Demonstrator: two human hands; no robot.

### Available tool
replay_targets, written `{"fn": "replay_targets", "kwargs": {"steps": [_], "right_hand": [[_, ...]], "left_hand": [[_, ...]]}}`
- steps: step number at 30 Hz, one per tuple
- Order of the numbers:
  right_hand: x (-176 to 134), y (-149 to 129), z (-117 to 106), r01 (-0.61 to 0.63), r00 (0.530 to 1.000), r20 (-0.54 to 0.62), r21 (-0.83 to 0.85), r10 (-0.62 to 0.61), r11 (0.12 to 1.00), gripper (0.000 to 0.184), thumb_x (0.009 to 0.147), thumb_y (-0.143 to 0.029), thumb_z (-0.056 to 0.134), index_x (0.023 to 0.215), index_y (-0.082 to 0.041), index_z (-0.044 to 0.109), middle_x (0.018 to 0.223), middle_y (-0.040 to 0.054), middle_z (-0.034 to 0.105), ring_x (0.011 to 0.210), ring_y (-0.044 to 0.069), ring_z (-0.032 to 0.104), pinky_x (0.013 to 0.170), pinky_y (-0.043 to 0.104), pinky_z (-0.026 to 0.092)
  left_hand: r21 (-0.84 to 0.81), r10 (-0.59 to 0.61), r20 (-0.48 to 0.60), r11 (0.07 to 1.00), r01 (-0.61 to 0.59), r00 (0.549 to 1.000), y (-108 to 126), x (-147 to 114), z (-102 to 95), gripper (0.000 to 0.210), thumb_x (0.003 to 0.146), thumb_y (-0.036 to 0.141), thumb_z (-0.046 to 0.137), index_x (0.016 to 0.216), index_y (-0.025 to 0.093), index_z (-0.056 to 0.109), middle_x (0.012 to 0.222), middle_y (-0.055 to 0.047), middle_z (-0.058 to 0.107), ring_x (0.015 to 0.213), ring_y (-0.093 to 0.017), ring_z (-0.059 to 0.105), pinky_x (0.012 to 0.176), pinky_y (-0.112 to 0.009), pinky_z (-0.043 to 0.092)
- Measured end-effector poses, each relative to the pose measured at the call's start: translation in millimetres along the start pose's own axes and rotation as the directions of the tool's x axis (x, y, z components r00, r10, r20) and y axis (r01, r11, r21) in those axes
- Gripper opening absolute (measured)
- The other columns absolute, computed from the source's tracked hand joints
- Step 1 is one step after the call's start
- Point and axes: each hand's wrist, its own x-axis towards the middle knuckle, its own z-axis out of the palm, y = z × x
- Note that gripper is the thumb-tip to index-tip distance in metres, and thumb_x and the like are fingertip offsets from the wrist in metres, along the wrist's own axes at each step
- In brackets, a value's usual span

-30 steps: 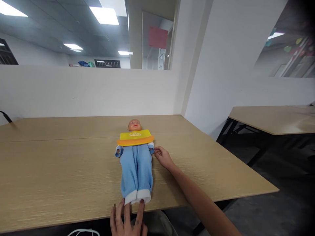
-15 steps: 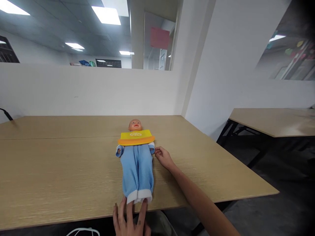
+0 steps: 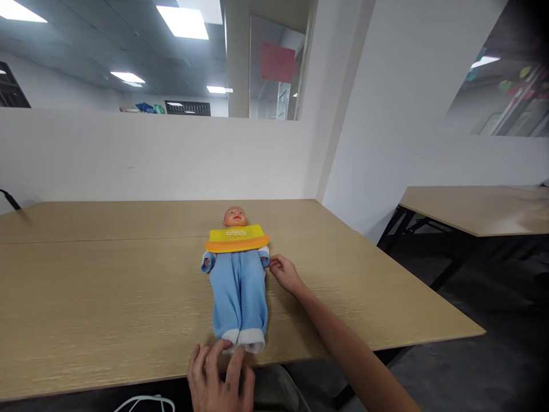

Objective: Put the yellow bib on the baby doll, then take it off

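Observation:
A baby doll (image 3: 240, 292) in light blue clothes with white cuffs lies on its back on the table, its head away from me. A yellow bib (image 3: 235, 237) with an orange lower edge covers its chest. My right hand (image 3: 285, 273) is closed in a pinch at the cuff of the doll's sleeve (image 3: 264, 257), on the right side. At the near end, my left hand (image 3: 223, 375) rests by the trouser cuffs (image 3: 244, 339). Its fingers are bent but apart, with fingertips touching or just at the white cloth.
The wooden table (image 3: 107, 297) ends at a near edge just below the doll's legs. A white cable (image 3: 146, 399) hangs below that edge at the left. Behind is a white wall (image 3: 171, 160) with a window. A second table (image 3: 472, 209) stands at the right.
My left hand has drawn slightly left, and its fingers have bent more at the trouser cuffs. My right hand stays at the sleeve. The doll lies as before.

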Motion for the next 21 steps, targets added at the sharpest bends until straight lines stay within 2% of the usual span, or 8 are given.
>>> {"fn": "replay_targets", "kwargs": {"steps": [3, 6, 12, 21], "right_hand": [[-0.8, -1.7, -0.4, 0.006, 1.0, -0.002, 0.001, -0.006, 1.0, 0.019, 0.076, -0.017, 0.048, 0.089, -0.016, 0.061, 0.085, 0.0046, 0.067, 0.076, 0.015, 0.062, 0.073, 0.028, 0.049], [-1.7, -3.1, -1.0, 0.003, 1.0, -0.004, 0.0, -0.003, 1.0, 0.018, 0.076, -0.016, 0.047, 0.088, -0.017, 0.061, 0.084, 0.0036, 0.068, 0.075, 0.014, 0.062, 0.073, 0.027, 0.049], [-1.1, -0.8, -0.9, 0.014, 1.0, 0.005, 0.013, -0.014, 1.0, 0.017, 0.076, -0.016, 0.048, 0.087, -0.017, 0.061, 0.084, 0.0038, 0.067, 0.076, 0.014, 0.062, 0.074, 0.027, 0.049], [-0.3, 0.7, -0.2, 0.012, 1.0, 0.001, 0.013, -0.012, 1.0, 0.018, 0.076, -0.015, 0.048, 0.088, -0.017, 0.061, 0.085, 0.0036, 0.068, 0.076, 0.015, 0.063, 0.072, 0.027, 0.049]], "left_hand": [[-0.021, -0.033, 0.083, 0.999, 0.034, 0.996, -2.3, 18.8, -3.3, 0.03, 0.077, 0.018, 0.066, 0.106, 0.027, 0.067, 0.103, -0.01, 0.058, 0.103, -0.03, 0.05, 0.09, -0.052, 0.042], [-0.025, 0.017, 0.132, 1.0, -0.014, 0.991, -3.9, 29.7, -3.5, 0.026, 0.079, 0.019, 0.066, 0.102, 0.028, 0.069, 0.099, -0.009, 0.061, 0.1, -0.028, 0.051, 0.09, -0.048, 0.042], [-0.062, 0.096, 0.117, 0.994, -0.089, 0.989, -5.4, 26.9, 0.6, 0.02, 0.082, 0.013, 0.062, 0.1, 0.019, 0.066, 0.092, -0.008, 0.065, 0.086, -0.022, 0.058, 0.086, -0.042, 0.042], [-0.087, 0.111, 0.042, 0.99, -0.107, 0.993, -6.3, 18.8, 5.5, 0.023, 0.083, 0.004, 0.056, 0.099, 0.017, 0.065, 0.093, -0.008, 0.065, 0.085, -0.017, 0.062, 0.089, -0.038, 0.042]]}}
